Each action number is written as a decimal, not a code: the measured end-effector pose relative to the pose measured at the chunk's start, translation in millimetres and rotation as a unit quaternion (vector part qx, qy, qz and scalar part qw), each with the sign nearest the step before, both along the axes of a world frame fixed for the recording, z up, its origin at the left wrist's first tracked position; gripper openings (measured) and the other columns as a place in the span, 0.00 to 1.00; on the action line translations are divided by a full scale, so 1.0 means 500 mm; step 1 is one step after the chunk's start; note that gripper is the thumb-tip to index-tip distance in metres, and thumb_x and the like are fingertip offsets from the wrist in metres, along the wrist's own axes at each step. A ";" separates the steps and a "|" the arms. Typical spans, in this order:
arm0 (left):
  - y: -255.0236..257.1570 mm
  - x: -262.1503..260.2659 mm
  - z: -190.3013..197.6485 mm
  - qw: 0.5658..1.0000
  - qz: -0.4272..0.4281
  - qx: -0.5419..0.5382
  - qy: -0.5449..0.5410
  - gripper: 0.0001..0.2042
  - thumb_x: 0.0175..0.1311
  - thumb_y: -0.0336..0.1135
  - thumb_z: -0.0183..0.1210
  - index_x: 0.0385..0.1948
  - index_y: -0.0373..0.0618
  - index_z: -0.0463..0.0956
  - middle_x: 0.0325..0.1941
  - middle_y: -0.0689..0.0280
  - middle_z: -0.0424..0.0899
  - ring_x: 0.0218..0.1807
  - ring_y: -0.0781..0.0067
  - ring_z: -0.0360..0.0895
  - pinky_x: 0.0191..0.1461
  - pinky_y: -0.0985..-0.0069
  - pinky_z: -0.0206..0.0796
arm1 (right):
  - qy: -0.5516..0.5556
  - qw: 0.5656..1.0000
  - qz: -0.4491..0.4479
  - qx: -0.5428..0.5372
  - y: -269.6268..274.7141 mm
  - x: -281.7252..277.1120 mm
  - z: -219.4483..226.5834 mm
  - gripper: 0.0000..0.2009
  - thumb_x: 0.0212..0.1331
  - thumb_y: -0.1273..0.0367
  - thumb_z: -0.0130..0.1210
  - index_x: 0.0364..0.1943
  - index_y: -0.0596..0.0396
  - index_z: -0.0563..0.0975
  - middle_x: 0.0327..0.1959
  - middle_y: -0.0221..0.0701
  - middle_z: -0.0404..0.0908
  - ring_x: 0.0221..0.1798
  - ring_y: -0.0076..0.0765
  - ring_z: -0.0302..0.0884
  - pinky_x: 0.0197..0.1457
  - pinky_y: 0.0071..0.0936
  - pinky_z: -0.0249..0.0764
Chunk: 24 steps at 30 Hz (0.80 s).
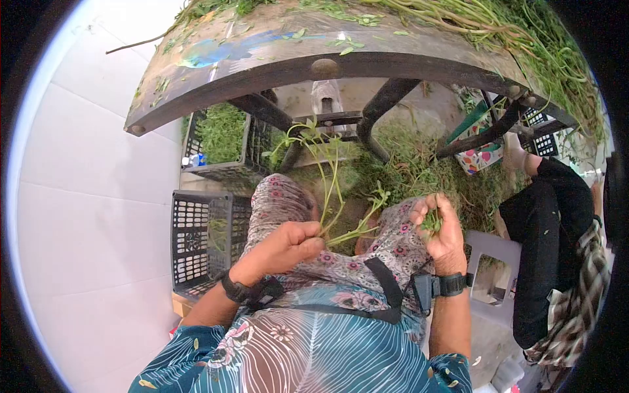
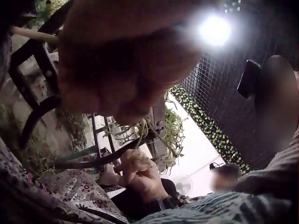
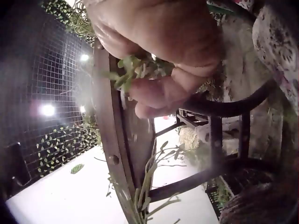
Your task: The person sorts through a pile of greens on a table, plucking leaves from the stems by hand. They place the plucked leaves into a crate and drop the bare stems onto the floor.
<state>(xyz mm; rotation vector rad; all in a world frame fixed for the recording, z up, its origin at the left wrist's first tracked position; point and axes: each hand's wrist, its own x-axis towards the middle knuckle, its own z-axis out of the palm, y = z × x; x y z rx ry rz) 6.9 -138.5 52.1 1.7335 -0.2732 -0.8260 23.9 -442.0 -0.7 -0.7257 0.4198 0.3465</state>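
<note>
My left hand [image 1: 291, 245] pinches a few long green leafy stems [image 1: 335, 190] between thumb and fingers, above my lap. The stems fan out forward and to the right, with small leaves at their tips. To the right, my right hand [image 1: 447, 232] is raised palm up, its fingers curled round a small bunch of plucked green leaves [image 1: 431, 222]. In the right wrist view, leaves [image 3: 133, 70] poke out between the thumb and curled fingers. A dark, close left hand [image 2: 126, 60] fills the top of the left wrist view.
A wooden table [image 1: 262, 62] stands ahead, with stems [image 1: 458, 23] heaped at its far right. Black crates [image 1: 203, 229] stand at left, one holding greens [image 1: 223, 134]. Cut greens [image 1: 419, 157] litter the floor. Another person's leg [image 1: 537, 229] and a grey stool [image 1: 491, 262] are at right.
</note>
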 end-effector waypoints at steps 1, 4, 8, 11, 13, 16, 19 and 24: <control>-0.002 0.000 -0.002 1.000 -0.003 0.003 -0.001 0.09 0.63 0.34 0.48 0.24 0.41 0.67 0.18 0.74 0.61 0.24 0.85 0.57 0.27 0.81 0.56 | 0.008 1.000 0.011 0.010 0.001 -0.003 0.012 0.05 0.60 0.67 0.46 0.28 0.49 0.67 0.26 0.31 0.74 0.24 0.27 0.71 0.21 0.19 0.64; -0.011 -0.002 0.003 1.000 -0.013 0.022 0.002 0.09 0.63 0.34 0.48 0.25 0.41 0.67 0.17 0.74 0.61 0.23 0.85 0.57 0.27 0.81 0.55 | -0.069 0.979 0.055 -0.183 0.040 -0.012 0.039 0.05 0.56 0.68 0.51 0.35 0.51 0.72 0.27 0.29 0.74 0.24 0.21 0.70 0.24 0.15 0.64; -0.018 0.003 0.031 0.999 -0.020 0.031 0.019 0.09 0.63 0.34 0.48 0.25 0.40 0.67 0.17 0.74 0.61 0.23 0.85 0.57 0.27 0.81 0.55 | -0.235 0.835 0.131 -0.481 0.065 -0.010 0.073 0.11 0.51 0.69 0.54 0.39 0.56 0.77 0.32 0.32 0.78 0.32 0.28 0.74 0.33 0.24 0.69; -0.011 0.001 0.021 1.000 -0.024 0.016 0.001 0.09 0.63 0.34 0.48 0.25 0.40 0.67 0.18 0.75 0.61 0.23 0.86 0.58 0.27 0.82 0.55 | -0.322 0.737 0.168 -0.570 0.070 -0.004 0.111 0.13 0.46 0.70 0.57 0.38 0.57 0.77 0.30 0.37 0.76 0.33 0.41 0.74 0.38 0.32 0.70; -0.009 0.000 0.021 1.000 -0.024 0.008 -0.007 0.08 0.63 0.34 0.48 0.26 0.40 0.67 0.18 0.76 0.62 0.24 0.87 0.58 0.26 0.83 0.54 | -0.335 0.695 0.208 -0.601 0.071 0.000 0.124 0.12 0.45 0.70 0.57 0.37 0.56 0.78 0.29 0.39 0.74 0.33 0.45 0.73 0.37 0.33 0.70; -0.010 -0.001 0.026 1.000 -0.015 -0.011 -0.001 0.08 0.63 0.34 0.47 0.26 0.41 0.68 0.18 0.76 0.63 0.23 0.87 0.58 0.26 0.83 0.54 | -0.397 0.635 0.217 -0.626 0.065 0.003 0.099 0.12 0.45 0.70 0.57 0.36 0.58 0.77 0.28 0.39 0.73 0.34 0.48 0.73 0.37 0.35 0.69; -0.002 0.000 0.017 1.000 -0.001 -0.024 0.007 0.08 0.64 0.34 0.47 0.27 0.41 0.69 0.18 0.76 0.63 0.23 0.88 0.58 0.26 0.84 0.53 | -0.413 0.642 0.199 -0.615 0.065 0.002 0.100 0.10 0.48 0.71 0.54 0.35 0.60 0.75 0.30 0.40 0.75 0.34 0.48 0.74 0.37 0.37 0.69; -0.001 0.004 0.018 0.998 0.019 -0.049 0.031 0.09 0.65 0.35 0.47 0.27 0.43 0.70 0.18 0.78 0.62 0.22 0.88 0.57 0.25 0.85 0.52 | -0.291 0.752 0.224 -0.547 0.078 -0.012 0.110 0.10 0.50 0.73 0.50 0.37 0.60 0.74 0.33 0.45 0.77 0.36 0.52 0.74 0.39 0.41 0.69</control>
